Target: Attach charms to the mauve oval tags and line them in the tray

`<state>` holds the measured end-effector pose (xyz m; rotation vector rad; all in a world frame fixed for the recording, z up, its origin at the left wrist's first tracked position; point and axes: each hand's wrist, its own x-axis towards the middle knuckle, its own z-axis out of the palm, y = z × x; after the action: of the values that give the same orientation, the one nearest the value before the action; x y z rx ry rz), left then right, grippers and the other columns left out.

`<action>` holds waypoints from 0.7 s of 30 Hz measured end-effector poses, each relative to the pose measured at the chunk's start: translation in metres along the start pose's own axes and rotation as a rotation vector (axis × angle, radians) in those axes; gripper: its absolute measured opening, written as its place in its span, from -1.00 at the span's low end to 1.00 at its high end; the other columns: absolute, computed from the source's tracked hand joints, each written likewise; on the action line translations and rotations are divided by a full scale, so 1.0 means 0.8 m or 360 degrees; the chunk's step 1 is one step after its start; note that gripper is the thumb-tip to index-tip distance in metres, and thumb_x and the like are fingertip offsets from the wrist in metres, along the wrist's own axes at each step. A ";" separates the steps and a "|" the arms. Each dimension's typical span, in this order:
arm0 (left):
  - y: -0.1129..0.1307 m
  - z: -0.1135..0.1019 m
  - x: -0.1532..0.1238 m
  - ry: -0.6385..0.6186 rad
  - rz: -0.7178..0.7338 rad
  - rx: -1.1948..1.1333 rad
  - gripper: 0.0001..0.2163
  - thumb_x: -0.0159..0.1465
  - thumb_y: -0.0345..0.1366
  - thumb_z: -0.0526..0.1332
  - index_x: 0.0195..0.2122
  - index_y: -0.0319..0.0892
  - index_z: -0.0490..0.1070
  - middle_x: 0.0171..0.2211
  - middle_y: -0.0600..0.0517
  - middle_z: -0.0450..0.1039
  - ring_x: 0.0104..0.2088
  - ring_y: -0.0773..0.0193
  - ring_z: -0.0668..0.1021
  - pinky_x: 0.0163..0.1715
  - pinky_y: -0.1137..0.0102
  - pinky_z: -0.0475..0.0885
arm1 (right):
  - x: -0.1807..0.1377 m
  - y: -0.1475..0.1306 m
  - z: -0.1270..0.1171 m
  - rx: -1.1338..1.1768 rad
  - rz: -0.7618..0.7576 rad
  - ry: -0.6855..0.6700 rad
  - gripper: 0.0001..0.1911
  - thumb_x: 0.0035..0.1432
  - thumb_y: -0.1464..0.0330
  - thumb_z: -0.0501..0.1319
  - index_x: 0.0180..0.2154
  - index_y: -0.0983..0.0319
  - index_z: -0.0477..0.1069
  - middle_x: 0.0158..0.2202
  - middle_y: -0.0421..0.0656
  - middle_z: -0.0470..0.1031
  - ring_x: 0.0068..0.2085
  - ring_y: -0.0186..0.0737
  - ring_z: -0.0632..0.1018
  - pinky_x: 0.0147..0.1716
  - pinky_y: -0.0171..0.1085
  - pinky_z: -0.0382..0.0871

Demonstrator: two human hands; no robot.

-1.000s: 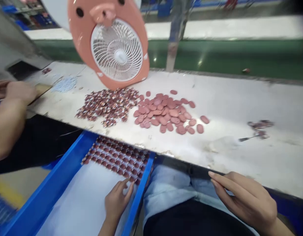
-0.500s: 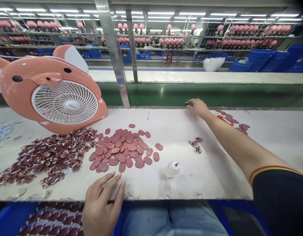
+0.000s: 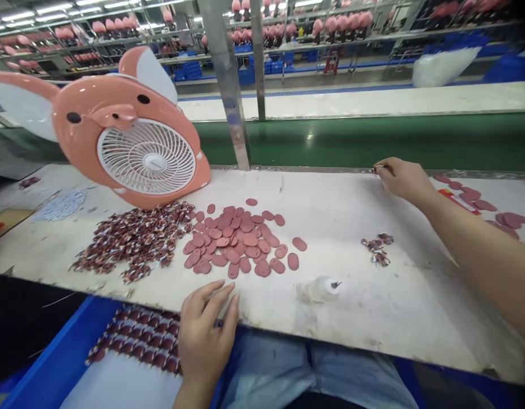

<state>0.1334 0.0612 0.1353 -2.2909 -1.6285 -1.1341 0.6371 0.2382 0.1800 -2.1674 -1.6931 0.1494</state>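
Note:
My left hand (image 3: 205, 335) rests at the near edge of the white bench (image 3: 330, 199), fingers stretched out and empty, just in front of a heap of pink oval pads (image 3: 241, 241). My right hand (image 3: 401, 177) reaches far across to the bench's back edge, fingers pinched on a small dark thing I cannot make out. A small cluster of dark red pieces (image 3: 377, 247) lies between that arm and the pads. A little white glue bottle (image 3: 322, 288) lies on its side near the front edge.
A pink pig-shaped fan (image 3: 130, 147) leans at the back left. A wide heap of dark red and white pieces (image 3: 134, 236) lies before it. A blue tray (image 3: 62, 363) with rows of dark red pieces sits below the bench. More pink pads (image 3: 479, 199) lie far right. A green conveyor (image 3: 373, 139) runs behind.
The view has swung up from my lap to the bench. My right arm has stretched out to the far edge, and my left hand has risen from the blue tray to the bench's front edge.

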 end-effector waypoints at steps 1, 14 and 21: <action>0.002 0.002 0.003 -0.0032 -0.0040 0.0023 -0.82 0.31 -0.32 0.27 -0.07 -0.02 0.53 -0.13 -0.07 0.52 -0.12 0.03 0.56 -0.05 0.10 0.47 | -0.026 -0.002 0.003 0.0040 -0.0052 -0.0045 -0.42 0.50 0.15 -0.16 0.02 0.40 0.49 0.08 -0.14 0.44 0.04 0.06 0.54 -0.05 -0.12 0.47; 0.031 0.050 0.134 -0.0761 0.0211 0.0030 -0.48 0.38 0.04 0.14 0.31 -0.02 0.29 0.41 -0.09 0.16 0.43 -0.09 0.12 0.36 -0.09 0.03 | -0.279 -0.020 0.037 0.0322 -0.0523 -0.0037 -0.68 0.40 0.15 0.09 0.07 0.11 0.44 0.11 -0.06 0.56 0.10 0.06 0.59 -0.03 -0.11 0.55; 0.061 0.110 0.193 -0.1289 0.0531 0.0038 -0.36 0.33 0.10 0.17 0.33 -0.17 0.28 0.42 -0.20 0.15 0.40 -0.12 0.19 0.34 -0.01 0.09 | -0.315 -0.045 0.043 0.0303 -0.0443 0.0263 -0.53 0.38 0.10 0.11 0.18 0.20 0.34 0.17 0.07 0.47 0.20 0.15 0.50 0.14 0.09 0.42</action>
<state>0.2420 0.2021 0.1841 -3.0576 -1.3018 -0.0910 0.5267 0.0133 0.1237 -1.7387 -1.7845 0.0508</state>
